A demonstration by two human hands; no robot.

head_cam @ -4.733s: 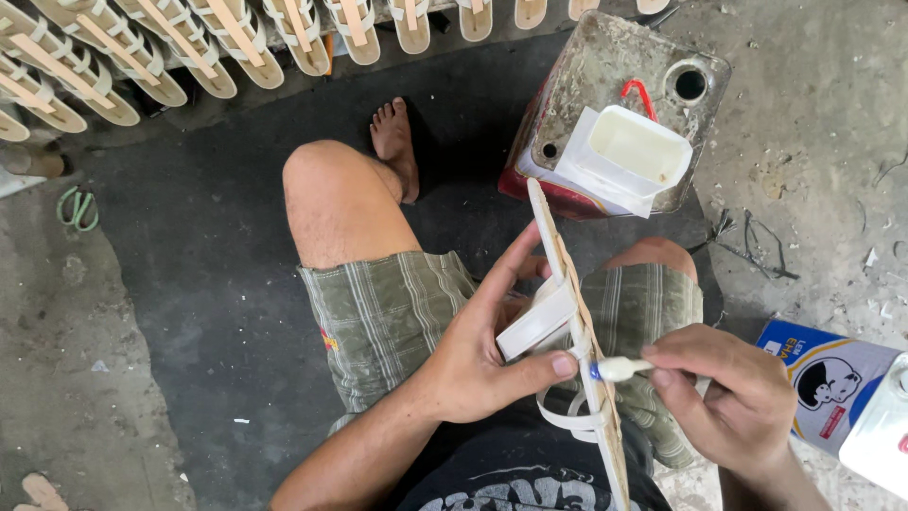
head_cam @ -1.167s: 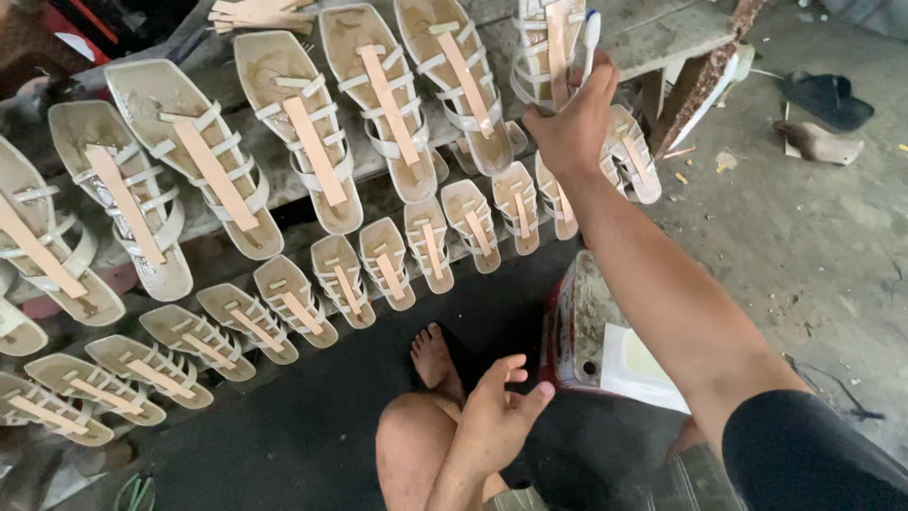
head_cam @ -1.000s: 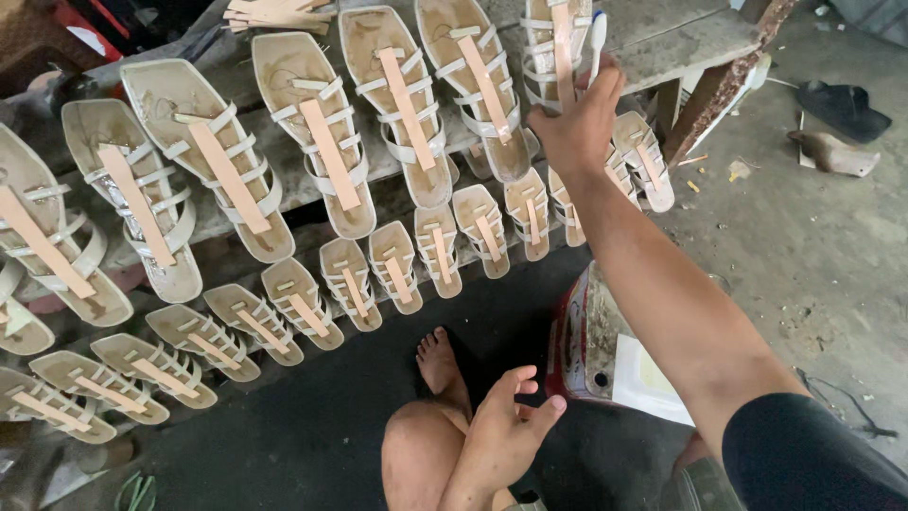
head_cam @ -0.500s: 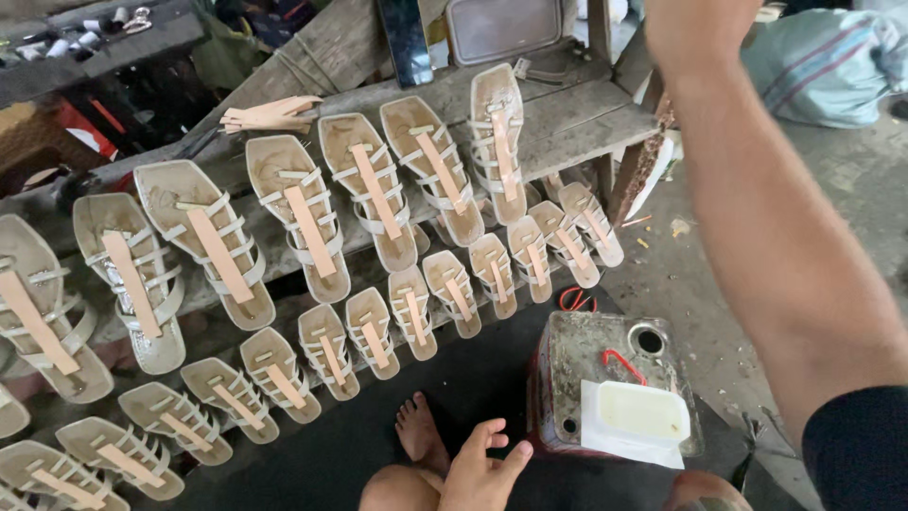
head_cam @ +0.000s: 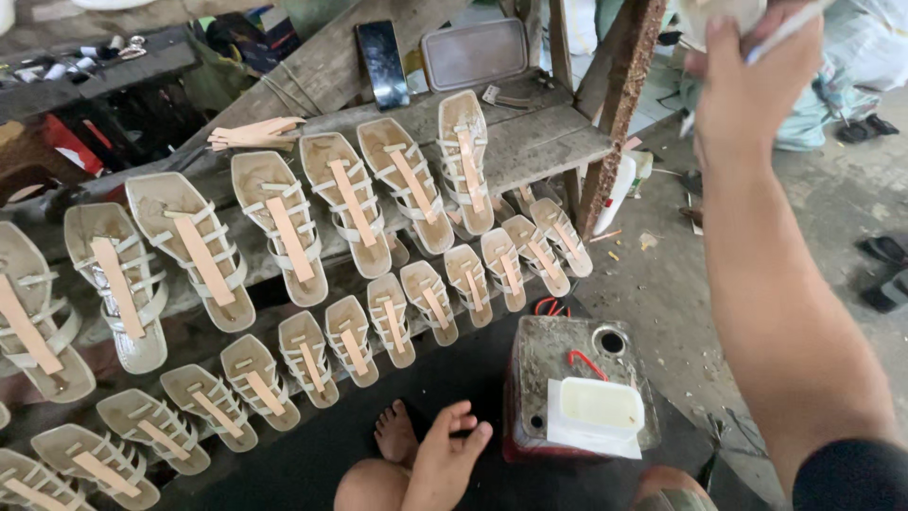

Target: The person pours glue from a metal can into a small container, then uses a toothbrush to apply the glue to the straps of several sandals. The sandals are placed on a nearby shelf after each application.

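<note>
Gripping a thin white stick (head_cam: 790, 28) (mostly cropped), the right hand (head_cam: 757, 85) lifts; left hand (head_cam: 445, 464) rests open-fingered.

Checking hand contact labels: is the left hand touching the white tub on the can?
Apart. The head view shows the left hand resting on the knee, with dark floor visible between its fingers and the white tub on the can.

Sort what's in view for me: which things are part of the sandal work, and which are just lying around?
In the work:
right hand raised, gripping a thin white stick
left hand resting on the knee
strapped sandal soles in rows
white tub on the metal can

Lying about:
phone
grey tray
dark footwear on the floor
</note>
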